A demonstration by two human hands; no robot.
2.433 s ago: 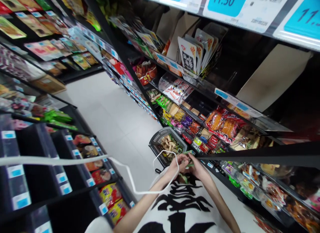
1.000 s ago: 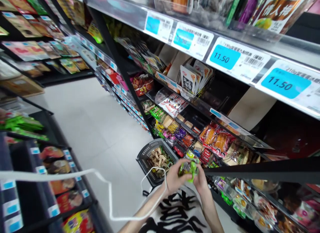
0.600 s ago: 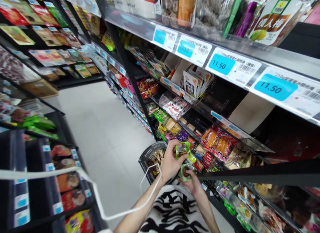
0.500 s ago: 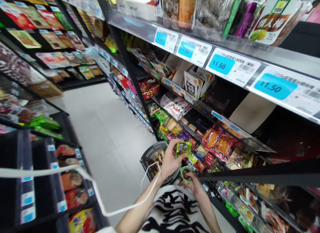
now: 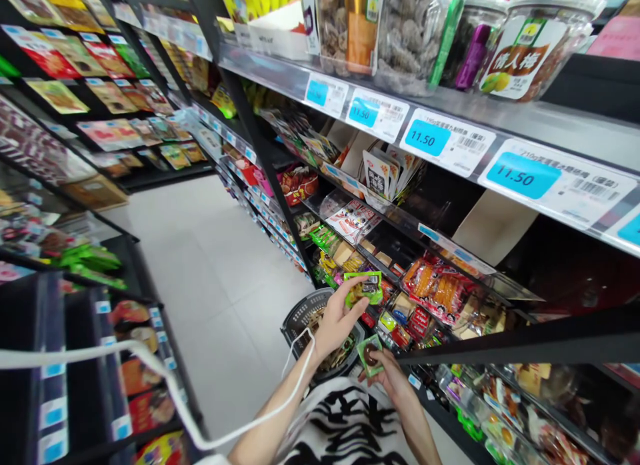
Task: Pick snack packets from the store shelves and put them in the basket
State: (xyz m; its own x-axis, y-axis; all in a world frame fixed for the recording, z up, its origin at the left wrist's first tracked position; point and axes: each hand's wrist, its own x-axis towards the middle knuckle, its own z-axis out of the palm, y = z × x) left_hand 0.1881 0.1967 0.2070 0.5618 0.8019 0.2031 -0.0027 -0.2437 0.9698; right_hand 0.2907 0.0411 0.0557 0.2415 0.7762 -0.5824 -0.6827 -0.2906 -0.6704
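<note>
My left hand is closed on a small green snack packet, fingers on one side and thumb along its lower edge. The packet is held in front of the low shelf of small snacks. Lower and to the right, my right hand pinches a pale green packet with a round brown piece inside, the thumb lying over it. Beneath my left forearm stands a dark grey shopping basket holding several small packets; my arm hides part of it.
A price-tagged shelf edge with plastic jars juts out above my hands. A black shelf bar runs just right of my right hand. A white cable crosses in front. Grey floor lies left, with another snack rack beyond.
The green packet in my left hand has turned and lies flatter, spread wider towards the camera. The packet in my right hand has tilted and shifted slightly left. The view has tipped up a little.
</note>
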